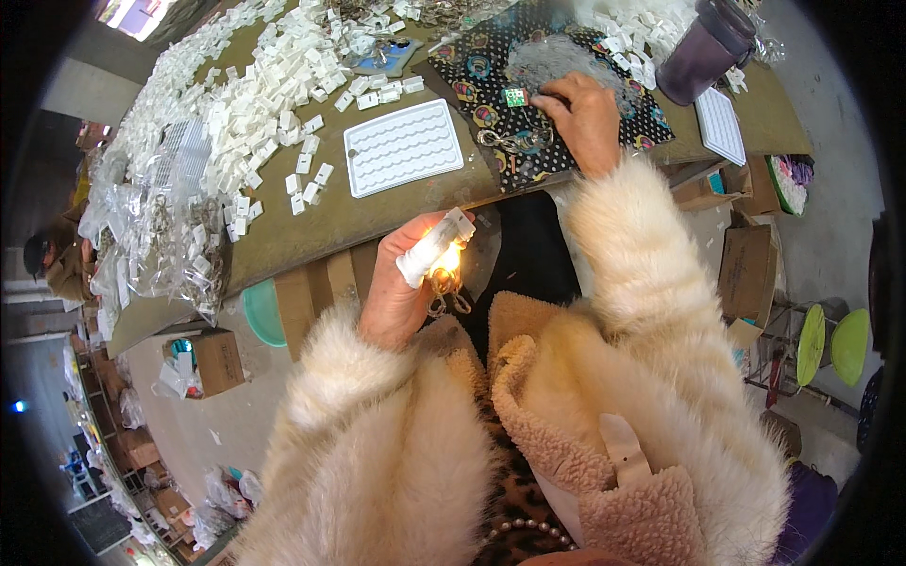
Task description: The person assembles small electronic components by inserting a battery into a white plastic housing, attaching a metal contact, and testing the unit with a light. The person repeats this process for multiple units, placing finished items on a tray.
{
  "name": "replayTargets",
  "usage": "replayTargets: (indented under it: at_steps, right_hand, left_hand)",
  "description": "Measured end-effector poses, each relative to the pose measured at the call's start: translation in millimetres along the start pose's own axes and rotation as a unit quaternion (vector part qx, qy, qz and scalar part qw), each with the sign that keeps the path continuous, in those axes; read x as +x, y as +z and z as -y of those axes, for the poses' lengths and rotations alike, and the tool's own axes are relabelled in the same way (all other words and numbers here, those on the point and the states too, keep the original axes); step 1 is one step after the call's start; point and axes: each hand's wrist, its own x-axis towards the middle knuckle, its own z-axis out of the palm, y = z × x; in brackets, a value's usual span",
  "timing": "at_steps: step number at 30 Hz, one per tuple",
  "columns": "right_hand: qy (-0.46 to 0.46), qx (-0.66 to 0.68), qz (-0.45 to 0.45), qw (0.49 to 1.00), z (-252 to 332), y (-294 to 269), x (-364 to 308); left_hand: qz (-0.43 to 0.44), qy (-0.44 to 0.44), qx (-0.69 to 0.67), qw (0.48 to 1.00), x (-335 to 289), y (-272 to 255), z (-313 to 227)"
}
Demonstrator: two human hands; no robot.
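Note:
In my left hand (pixel 394 283), raised in front of the table edge, is a small white plastic case (pixel 460 224). A bright yellow light glows beside it, and metal key rings (pixel 444 291) hang below. White wrapping (pixel 413 271) covers the thumb of that hand. My right hand (pixel 587 118) is over the dark patterned cloth (pixel 462 71), its fingertips pinched at the edge of a small green circuit board (pixel 515 97). Under and beyond those fingers lies a pile of clear plastic pieces (pixel 552 58). Metal rings and clasps (pixel 514 140) rest on the cloth near the wrist.
A white ridged tray (pixel 404 148) lies left of the cloth. Many white plastic cases (pixel 278 85) are heaped at the left, near clear bags (pixel 156 226). A dark lidded tumbler (pixel 706 52) and another white tray (pixel 720 125) stand at the right. Cardboard boxes (pixel 748 269) sit below.

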Motion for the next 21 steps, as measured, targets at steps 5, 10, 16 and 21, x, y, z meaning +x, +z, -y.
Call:
replayTargets:
  at_steps: [5,10,16,21]
  right_hand:
    - [0.029,0.025,-0.007,0.999,1.7,5.0,1.4]
    - [0.111,0.171,-0.031,0.979,-0.7,5.0,2.7]
    - [0.109,0.183,-0.034,0.976,-2.9,1.9,-0.3]
    - [0.068,0.234,-0.053,0.968,3.7,-3.3,2.7]
  left_hand:
    - [-0.025,-0.017,0.009,1.0,-0.6,3.6,-0.1]
    - [-0.019,-0.029,0.008,0.999,-1.9,1.7,-1.1]
    - [-0.008,0.01,0.011,1.0,-6.0,0.3,-1.1]
    - [0.012,-0.016,-0.034,0.999,-11.2,-0.2,-9.1]
